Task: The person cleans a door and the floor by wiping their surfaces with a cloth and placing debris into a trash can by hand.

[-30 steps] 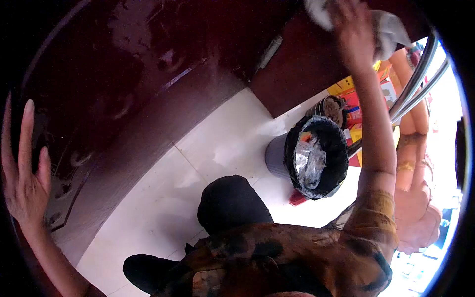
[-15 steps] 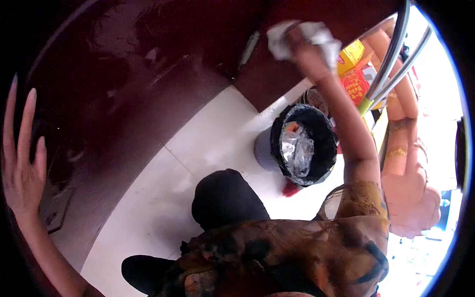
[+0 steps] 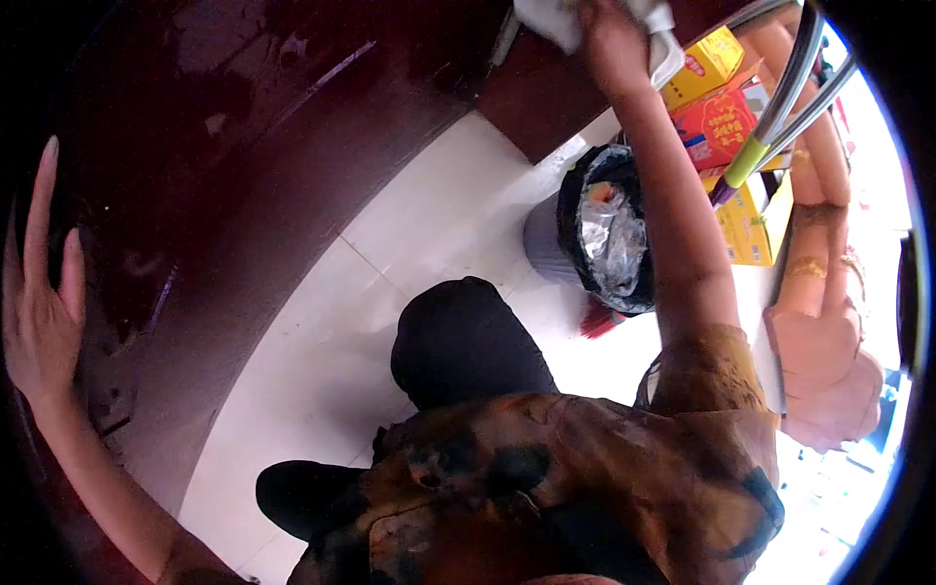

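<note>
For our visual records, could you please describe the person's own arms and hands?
The left grip is an ungloved hand with long, slender fingers, no ring or watch visible. The right grip looks ungloved too, but is blurred and partly cut off. The right sleeve is short, mustard-brown and patterned, ending near the elbow.

The top edge cuts off the white cloth point(image 3: 546, 18) and the right hand point(image 3: 616, 47), both blurred. The right forearm point(image 3: 675, 185) hides one side of the bin point(image 3: 552, 239). The left hand point(image 3: 44, 336) partly fades into shadow. Small print on the upper yellow box point(image 3: 710, 66) is unreadable.
</note>
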### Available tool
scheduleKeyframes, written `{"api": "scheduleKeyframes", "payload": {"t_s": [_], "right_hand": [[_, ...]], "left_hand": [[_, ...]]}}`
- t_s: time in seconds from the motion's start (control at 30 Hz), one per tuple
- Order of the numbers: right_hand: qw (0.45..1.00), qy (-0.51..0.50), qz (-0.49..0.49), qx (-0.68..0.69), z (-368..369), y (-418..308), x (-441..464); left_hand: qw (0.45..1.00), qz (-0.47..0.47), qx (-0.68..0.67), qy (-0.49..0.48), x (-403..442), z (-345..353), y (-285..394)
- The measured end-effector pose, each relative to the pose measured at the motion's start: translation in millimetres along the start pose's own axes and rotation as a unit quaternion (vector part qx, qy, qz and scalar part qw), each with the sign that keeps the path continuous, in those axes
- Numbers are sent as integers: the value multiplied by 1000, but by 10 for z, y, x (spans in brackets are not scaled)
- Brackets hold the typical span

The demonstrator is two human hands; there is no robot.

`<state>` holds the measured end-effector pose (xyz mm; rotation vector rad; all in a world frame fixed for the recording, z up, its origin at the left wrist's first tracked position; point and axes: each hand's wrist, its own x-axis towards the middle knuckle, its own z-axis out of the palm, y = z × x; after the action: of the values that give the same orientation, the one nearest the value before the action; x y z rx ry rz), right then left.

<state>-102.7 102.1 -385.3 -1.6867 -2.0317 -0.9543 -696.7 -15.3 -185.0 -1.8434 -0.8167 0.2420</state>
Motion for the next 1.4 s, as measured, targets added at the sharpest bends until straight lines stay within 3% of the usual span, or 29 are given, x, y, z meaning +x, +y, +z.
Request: {"api": "scheduleKeyframes", "payload": {"t_s": [0.03, 0.1, 0.13, 0.23, 0.3, 0.37, 0.43, 0.47, 0.53, 0.57, 0.6, 0.67, 0.7, 0.73, 0.77, 0.83, 0.9, 0.93, 0.97, 1.1, 1.17, 1.27, 1.3, 1.37, 1.4], "right_hand": [[971, 96, 129, 176, -340, -340, 268], [964, 259, 54, -26, -651, -605, 478], [954, 283, 94, -41, -543, -702, 459], [949, 241, 201, -29, 18, -992, 98], [928, 261, 256, 66, 742, -1114, -359], [910, 212, 319, 157, 1141, -1397, -786], [858, 132, 472, 152, 1971, -1670, -1442], [797, -15, 583, 157, 2550, -1770, -1932], [517, -21, 777, 359, 3092, -1766, -2243], [362, 37, 835, 414, 2916, -1702, -2109], [243, 117, 847, 458, 2583, -1621, -1846], [56, 237, 799, 550, 1992, -1503, -1408], [-4, 271, 762, 587, 1697, -1445, -1157], [-23, 302, 722, 622, 1411, -1375, -907], [-2, 331, 682, 652, 1125, -1355, -688], [227, 424, 504, 717, 568, -1320, -402], [101, 454, 416, 782, 262, -1142, -325], [92, 440, 390, 804, 320, -1118, -396], [140, 462, 438, 759, 525, -1198, -492], [104, 424, 591, 678, 1171, -1394, -1037], [34, 445, 602, 663, 1231, -1409, -1179], [34, 449, 637, 626, 1058, -1363, -1218], [88, 485, 608, 622, 1129, -1315, -1279], [229, 458, 557, 654, 638, -1254, -1102], [293, 478, 578, 593, 553, -1262, -1037]], "left_hand": [[1000, 8, 17, 19, 26, -31, -7], [999, -28, 16, -6, 29, -23, 13], [996, -71, 1, -50, -69, 13, 86], [992, -67, 99, -29, -225, 82, 62], [993, -47, 108, 32, -169, 28, 42], [993, -18, 90, 78, -31, -62, 42], [991, 7, 102, 87, 61, -140, 31], [989, 19, 119, 88, 82, -170, 14], [988, 25, 101, 116, 202, -211, 99], [987, 27, 92, 130, 260, -230, 146], [986, 22, 78, 148, 344, -271, 240], [986, 6, 79, 146, 339, -291, 290], [986, 4, 77, 147, 335, -288, 302], [986, 5, 75, 147, 349, -287, 305], [986, 7, 76, 147, 362, -302, 299], [988, 5, 69, 140, 370, -316, 313], [988, 4, 75, 133, 346, -322, 316], [988, 5, 90, 130, 363, -341, 330], [988, 9, 88, 130, 371, -347, 331], [988, 15, 66, 138, 404, -343, 351], [988, 13, 67, 139, 409, -348, 361], [988, 10, 73, 137, 416, -369, 391], [988, 8, 76, 132, 380, -351, 364], [990, 10, 79, 119, 296, -292, 266], [989, 11, 79, 123, 318, -308, 294]]}}
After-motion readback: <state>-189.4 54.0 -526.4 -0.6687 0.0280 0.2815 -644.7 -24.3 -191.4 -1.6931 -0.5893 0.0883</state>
